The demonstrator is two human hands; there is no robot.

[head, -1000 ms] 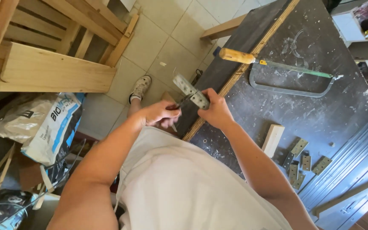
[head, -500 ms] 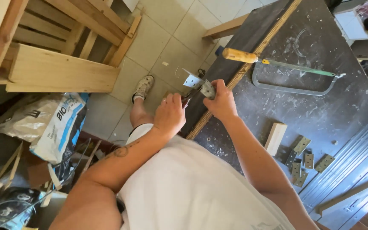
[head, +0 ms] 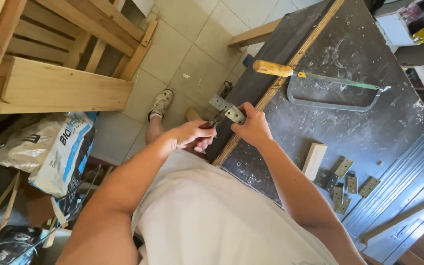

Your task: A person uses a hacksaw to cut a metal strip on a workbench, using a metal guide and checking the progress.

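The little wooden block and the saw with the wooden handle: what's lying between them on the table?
In the head view, only bare, paint-speckled dark tabletop lies between the wooden block and the hacksaw.

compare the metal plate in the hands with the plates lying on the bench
The held plate is up off the bench edge, gripped by the right hand; the loose plates lie flat, untouched. The held one is single; the loose ones form a scattered cluster. All look like perforated, greyish metal pieces.

surface dark, paint-speckled | hacksaw with wooden handle | small wood block | loose metal hinges clustered just beside block | tiled floor below
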